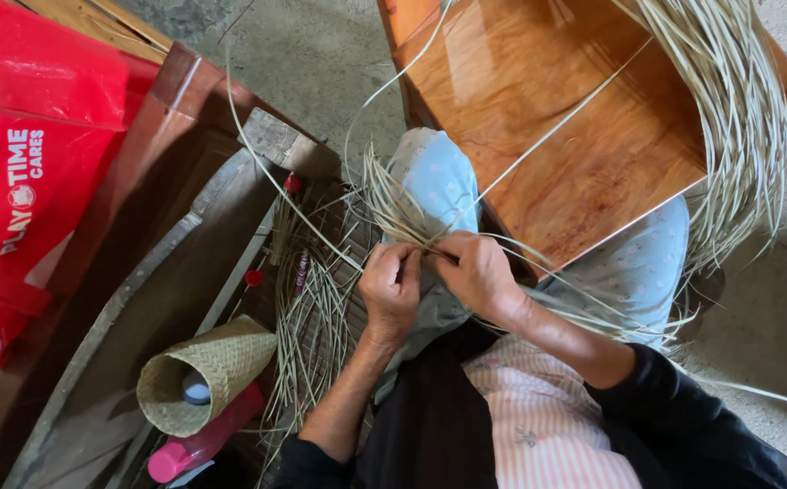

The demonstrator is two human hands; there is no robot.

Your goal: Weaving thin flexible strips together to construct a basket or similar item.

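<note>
A pink striped apron (543, 426) over dark sleeves fills the bottom edge, closest to the lens. Above it the left hand (391, 288) and right hand (476, 270) meet over the lap, both with fingers curled and pinched on the same crossing of pale straw strips (411, 226). The strips fan up and left from the fingertips over the pale blue knee (438, 177), and other strands trail right, past the right wrist. Exactly which strands each hand pinches is hard to make out, since the fingers cover the crossing. A big loose straw bundle (737, 118) hangs over the right edge of the wooden stool (538, 100), cut off at the top. Left of the hands lie a woven cone (208, 371), a pink bottle (203, 439) and a red bag (31, 154).
</note>
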